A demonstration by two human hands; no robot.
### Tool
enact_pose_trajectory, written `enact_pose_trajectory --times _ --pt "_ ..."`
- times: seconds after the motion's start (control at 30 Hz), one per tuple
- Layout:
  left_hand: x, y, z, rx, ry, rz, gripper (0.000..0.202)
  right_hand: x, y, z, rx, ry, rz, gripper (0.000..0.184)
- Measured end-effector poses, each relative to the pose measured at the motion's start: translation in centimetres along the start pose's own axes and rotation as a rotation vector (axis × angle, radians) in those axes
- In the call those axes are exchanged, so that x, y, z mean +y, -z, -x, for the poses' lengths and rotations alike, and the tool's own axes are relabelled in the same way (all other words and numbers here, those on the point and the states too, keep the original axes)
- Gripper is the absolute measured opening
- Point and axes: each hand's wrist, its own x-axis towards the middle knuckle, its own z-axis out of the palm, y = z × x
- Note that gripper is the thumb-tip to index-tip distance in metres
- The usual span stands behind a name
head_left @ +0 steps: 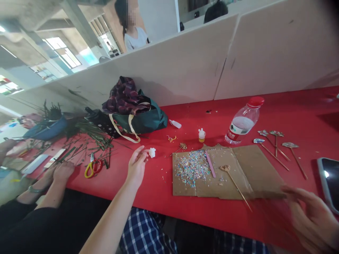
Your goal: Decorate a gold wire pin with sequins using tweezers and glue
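My left hand (137, 167) hovers over the red table with its fingers loosely apart and nothing visible in them. Close to its fingertips lies a crumpled white tissue (152, 152). My right hand (308, 215), smeared by motion, is beside the right corner of a cardboard sheet (258, 164); whether it touches the sheet I cannot tell. On the cardboard are a heap of small glittering chips (193, 167), a pink stick (210, 164) and a gold hairpin-like stick (239, 190) with an ornamental head. A similar gold ornament (182, 145) lies behind the sheet.
A water bottle (242, 123), small glue bottle (201, 135) and white tube (175, 124) are toward the back. Several ornamented sticks (277, 155) and a phone (328, 183) lie right. Left are scissors (91, 168), a green bag (148, 118) and a co-worker's hands (63, 171).
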Motion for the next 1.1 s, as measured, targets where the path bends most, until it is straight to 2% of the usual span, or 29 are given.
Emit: enact_pose_trajectory --times 0.07,0.1,0.2,0.3,0.33,0.4,0.47,0.67,0.77,0.83,0.93,1.0,1.07,1.1 --pt "1.1 -0.7 2.1 -0.022 0.044 0.089 0.041 -3.4 -0.4 0.2 -0.039 0.102 0.076 0.027" --pt "1.6 -1.2 3.2 -0.045 0.111 0.211 0.038 -5.6 -1.0 0.4 -0.069 0.173 0.084 0.026" --pt "2.7 -2.7 6.5 -0.131 0.227 0.374 0.030 -13.6 -4.1 1.7 -0.406 0.404 -0.102 0.021" --pt "3.3 -3.6 8.9 -0.205 0.268 0.427 0.028 -20.3 -8.0 3.1 -0.688 0.456 -0.245 0.023" --pt "3.4 -3.7 9.4 -0.217 0.283 0.438 0.028 -21.8 -9.1 3.4 -0.752 0.452 -0.272 0.024" --pt "3.4 -3.7 10.0 -0.217 0.307 0.451 0.028 -23.7 -10.5 3.9 -0.793 0.416 -0.273 0.023" --pt "3.2 -3.3 10.2 -0.203 0.308 0.458 0.028 -24.5 -11.0 4.1 -0.822 0.395 -0.263 0.016" --pt "2.0 -1.2 10.0 -0.163 0.298 0.453 0.026 -24.3 -11.1 4.0 -0.847 0.351 -0.323 0.015" --pt "1.5 -0.3 10.0 -0.109 0.279 0.467 0.026 -24.4 -12.4 3.7 -0.834 0.342 -0.319 0.017" --pt "1.2 0.2 10.1 -0.077 0.274 0.460 0.029 -24.8 -14.1 3.5 -0.844 0.395 -0.228 0.023" --pt "0.5 0.9 10.4 -0.009 0.303 0.443 0.032 -25.3 -17.7 3.2 -0.892 0.530 0.008 0.037" --pt "0.0 1.4 10.6 0.049 0.320 0.431 0.034 -25.5 -20.4 3.1 -0.922 0.548 0.044 0.034" --pt "-0.6 1.9 10.9 0.087 0.309 0.414 0.036 -25.5 -22.7 3.0 -0.986 0.545 0.041 0.018" --pt "-0.9 2.2 11.1 0.100 0.296 0.399 0.036 -25.4 -23.5 2.9 -1.019 0.534 0.027 0.027"
